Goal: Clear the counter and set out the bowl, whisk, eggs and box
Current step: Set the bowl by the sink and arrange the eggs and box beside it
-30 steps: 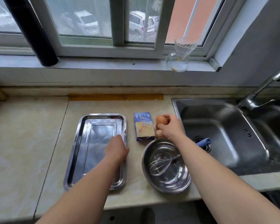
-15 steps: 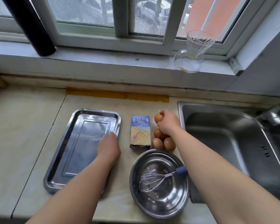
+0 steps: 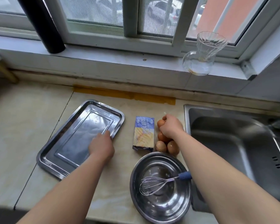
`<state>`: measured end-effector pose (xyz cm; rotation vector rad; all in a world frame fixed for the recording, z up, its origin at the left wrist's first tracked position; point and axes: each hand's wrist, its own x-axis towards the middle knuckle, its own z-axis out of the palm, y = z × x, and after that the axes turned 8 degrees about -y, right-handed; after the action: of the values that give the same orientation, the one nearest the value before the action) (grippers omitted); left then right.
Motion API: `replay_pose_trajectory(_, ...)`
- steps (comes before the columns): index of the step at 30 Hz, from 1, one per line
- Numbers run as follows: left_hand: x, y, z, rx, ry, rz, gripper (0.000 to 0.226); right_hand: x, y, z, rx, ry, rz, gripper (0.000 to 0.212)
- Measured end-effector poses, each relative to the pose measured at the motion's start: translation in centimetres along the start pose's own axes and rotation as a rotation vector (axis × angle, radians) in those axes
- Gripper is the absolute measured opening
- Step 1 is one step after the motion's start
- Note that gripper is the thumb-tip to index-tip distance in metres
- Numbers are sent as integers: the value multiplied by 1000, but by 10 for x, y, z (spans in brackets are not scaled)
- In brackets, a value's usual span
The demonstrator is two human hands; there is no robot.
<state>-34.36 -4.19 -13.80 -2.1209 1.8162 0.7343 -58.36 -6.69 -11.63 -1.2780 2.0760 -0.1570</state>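
A steel bowl [image 3: 153, 206] stands at the counter's front edge with a blue-handled whisk [image 3: 153, 185] lying inside it. Behind it lies a blue and yellow butter box [image 3: 143, 133]. Several brown eggs [image 3: 161, 146] sit in a cluster right of the box. My right hand [image 3: 170, 127] is closed around the farthest egg [image 3: 160, 123], close above the counter. My left hand [image 3: 101, 146] rests palm down on the right rim of an empty steel tray [image 3: 68, 125], fingers on its edge.
A steel sink [image 3: 233, 143] lies to the right, its tap at the far right edge. On the window sill stand a glass carafe [image 3: 202, 57] and a black pipe [image 3: 42, 25]. Bare stone counter extends left of the tray.
The view has shifted left and closer. My right hand with the egg has moved a little farther back behind the other eggs. My left hand has stayed on the tray's right rim.
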Motion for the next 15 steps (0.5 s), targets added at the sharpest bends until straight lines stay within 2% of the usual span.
replay_pose_trajectory(10,-5,-11,4,15,55,-16,33,-5,-1,-1,17,-18,-16,42)
replay_pose_trajectory(15,-6,-22,7,-105,49,-23,31,-14,-11,-2,75,50,-115,51)
